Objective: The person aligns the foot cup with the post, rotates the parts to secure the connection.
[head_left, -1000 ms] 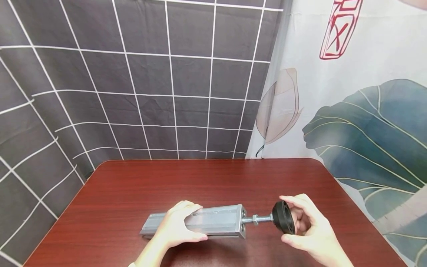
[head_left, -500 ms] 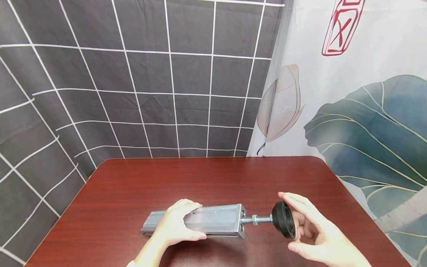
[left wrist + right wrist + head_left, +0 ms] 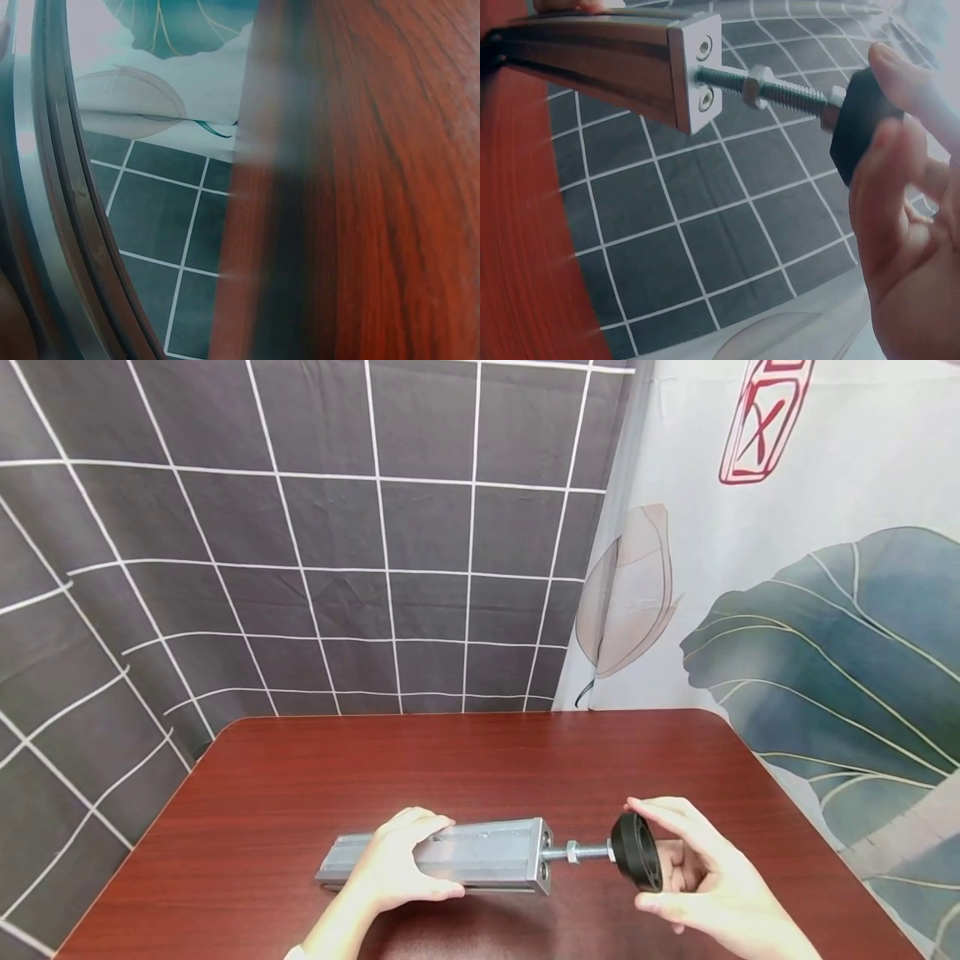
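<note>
A silver aluminium profile lies lengthwise over the table, with my left hand gripping it from above, thumb on the near side. A threaded rod with a hex nut sticks out of the end plate, which shows two screws in the right wrist view. At the rod's outer end sits a black round levelling foot. My right hand pinches the foot's rim between thumb and fingers. In the left wrist view only the grooved side of the profile shows, at the left.
The reddish-brown wooden table ends at a dark grey curtain with white grid lines. A white curtain with leaf prints hangs at the right.
My right hand loosened and drew slightly back from the foot, then closed on its rim again. My left hand and the profile have stayed in place.
</note>
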The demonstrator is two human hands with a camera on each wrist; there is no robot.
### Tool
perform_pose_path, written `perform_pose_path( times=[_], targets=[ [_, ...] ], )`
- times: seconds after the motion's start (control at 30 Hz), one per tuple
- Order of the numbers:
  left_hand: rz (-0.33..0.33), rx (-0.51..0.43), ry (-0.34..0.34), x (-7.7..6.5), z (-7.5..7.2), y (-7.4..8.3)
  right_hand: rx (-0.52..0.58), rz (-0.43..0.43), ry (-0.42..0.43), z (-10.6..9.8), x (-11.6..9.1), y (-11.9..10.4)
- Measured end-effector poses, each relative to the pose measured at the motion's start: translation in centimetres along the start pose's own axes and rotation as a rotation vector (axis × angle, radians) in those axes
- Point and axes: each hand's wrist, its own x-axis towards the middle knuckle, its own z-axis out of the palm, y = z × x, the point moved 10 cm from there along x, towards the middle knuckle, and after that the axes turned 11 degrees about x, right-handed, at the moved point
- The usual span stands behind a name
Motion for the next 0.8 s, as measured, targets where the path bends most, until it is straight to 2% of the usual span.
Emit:
perform_pose_path(
  times=[0.13, 0.27, 0.4, 0.47, 0.6, 0.7, 0.8],
  targets=[
    [-0.012, 0.013, -0.002, 0.0, -0.1, -0.1, -0.133, -0.054, 0.100, -0.5, 0.2, -0.2],
    [-0.027, 0.021, -0.009, 0.0, -0.1, -0.2, -0.188, -0.132, 0.195, -0.7, 0.3, -0.3],
    [-0.037, 0.020, -0.017, -0.1, 0.0, -0.2, -0.173, -0.110, 0.270, -0.9, 0.3, -0.1],
    [-0.035, 0.019, -0.017, -0.1, 0.1, -0.2, -0.159, -0.086, 0.276, -0.9, 0.3, 0.0],
    [-0.027, 0.010, -0.017, 0.0, 0.1, -0.1, -0.104, -0.066, 0.188, -0.6, 0.4, -0.1],
    [-0.022, 0.003, -0.022, -0.1, 0.2, -0.1, -0.014, -0.102, 0.019, 0.1, 0.4, -0.6],
    [-0.021, -0.001, -0.028, -0.1, 0.3, -0.2, 0.009, -0.109, -0.140, 0.8, 0.1, -1.0]
  ],
)
